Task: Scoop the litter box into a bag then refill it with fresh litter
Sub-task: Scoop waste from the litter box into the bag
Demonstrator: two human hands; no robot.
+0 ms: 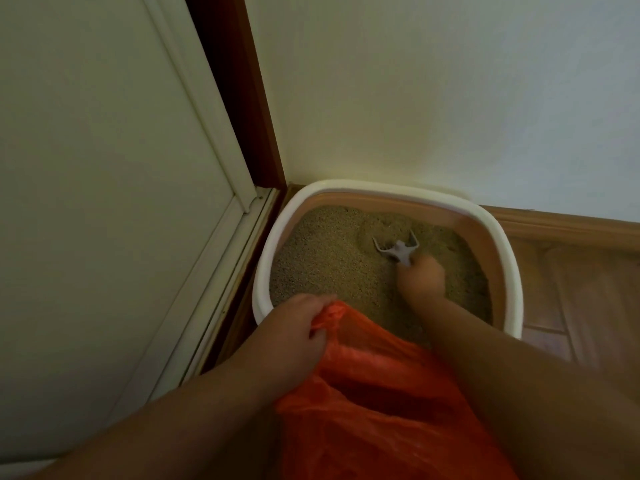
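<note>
A white-rimmed litter box sits on the floor in the room's corner, filled with tan litter. My right hand reaches into the box and grips the handle of a grey scoop, whose head is dug into the litter at the far right. An orange plastic bag hangs over the box's near edge, below me. My left hand pinches the bag's upper left rim and holds it up. The near part of the box is hidden by the bag and my forearms.
A white door with a dark wooden frame stands close on the left. A pale wall rises behind the box. Wooden floor and a skirting board lie to the right.
</note>
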